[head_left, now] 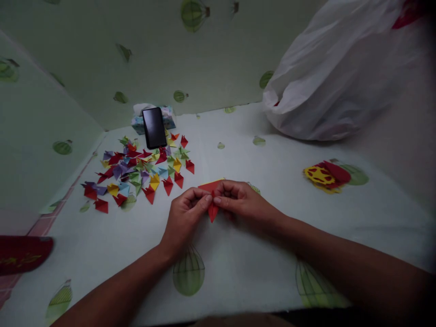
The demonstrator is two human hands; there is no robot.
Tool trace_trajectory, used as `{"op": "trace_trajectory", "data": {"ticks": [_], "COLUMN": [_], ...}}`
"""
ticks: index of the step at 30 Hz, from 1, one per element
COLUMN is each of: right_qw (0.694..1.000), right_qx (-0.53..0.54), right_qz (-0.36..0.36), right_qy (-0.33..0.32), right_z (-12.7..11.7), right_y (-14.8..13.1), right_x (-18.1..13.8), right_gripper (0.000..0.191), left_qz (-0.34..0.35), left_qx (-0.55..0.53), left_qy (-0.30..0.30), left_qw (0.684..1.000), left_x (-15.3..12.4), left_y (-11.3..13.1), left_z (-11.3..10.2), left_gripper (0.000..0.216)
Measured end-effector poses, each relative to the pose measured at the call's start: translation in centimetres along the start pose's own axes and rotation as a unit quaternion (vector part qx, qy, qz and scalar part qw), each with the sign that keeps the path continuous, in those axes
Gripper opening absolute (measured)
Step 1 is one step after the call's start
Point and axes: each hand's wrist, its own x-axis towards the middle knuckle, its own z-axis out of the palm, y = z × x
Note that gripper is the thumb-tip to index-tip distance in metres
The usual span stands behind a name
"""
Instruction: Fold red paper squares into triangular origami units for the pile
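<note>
Red folded paper piece [213,210] is held just above the middle of the pale tablecloth printed with green balloons [238,272], pinched between both hands, its narrow point hanging down towards the person. The left hand [184,217] has thumb and forefinger closed on the paper's left side, with the other fingers curled under. The right hand [242,202] meets it fingertip to fingertip and nips the upper edge, so neither hand is free. With the tips so close together at a crease, the grip looks meant to stop the thin layers springing apart while the fold is pressed. Well to the left lies a loose scatter of small folded paper pieces in red, yellow, purple, blue and green [143,170], probably set aside to leave the working spot open. Behind it a black phone [154,128] leans upright against a tissue box [138,123], seemingly propped to face the person. A white plastic bag [340,77] slumps at the far right.
</note>
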Motion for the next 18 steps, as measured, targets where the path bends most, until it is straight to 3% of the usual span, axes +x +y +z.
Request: {"op": "trace_trajectory", "data": {"ticks": [18], "right_qw": [0.999], "right_qx": [-0.041], "right_qz": [-0.014], "right_qy": [0.009], "right_z": [-0.06], "right_y": [0.20], "right_x": [-0.16], "right_gripper": [0.025], "left_qz": [-0.010], "left_qx": [-0.004], "left_qy": [-0.006], "left_qw": [1.000], "left_x": [0.07], "left_y": [0.32], "left_z": [0.15], "left_gripper": [0.020]}}
